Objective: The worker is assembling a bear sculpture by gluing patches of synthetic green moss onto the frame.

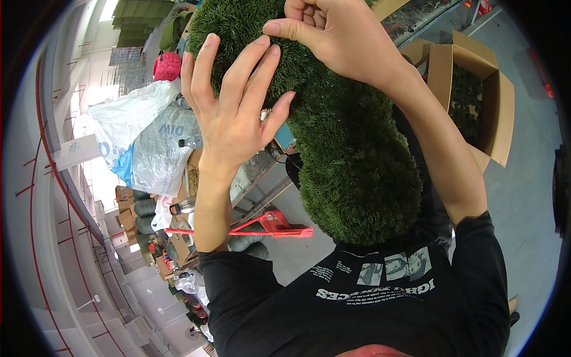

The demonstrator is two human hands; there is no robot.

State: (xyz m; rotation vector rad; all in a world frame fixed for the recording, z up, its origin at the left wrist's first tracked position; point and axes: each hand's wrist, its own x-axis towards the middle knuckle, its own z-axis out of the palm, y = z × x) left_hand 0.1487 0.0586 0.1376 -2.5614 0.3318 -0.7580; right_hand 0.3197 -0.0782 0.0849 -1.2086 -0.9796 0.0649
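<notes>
Count taken outward from the green artificial-turf form [351,160]: one such form, long and rounded, at centre. Hands on it: two, one left hand [235,110] on its left flank, one right hand [336,35] on its upper part. Open cardboard box [496,89] to its right: one. White plastic sacks [148,140] to its left: two, lying together. Pink-red ball [167,66] to its upper left: one. Red-framed trolley [270,226] below its left side: one.

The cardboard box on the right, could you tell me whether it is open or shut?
Open: the cardboard box has its flaps raised, and dark green material shows inside.
</notes>
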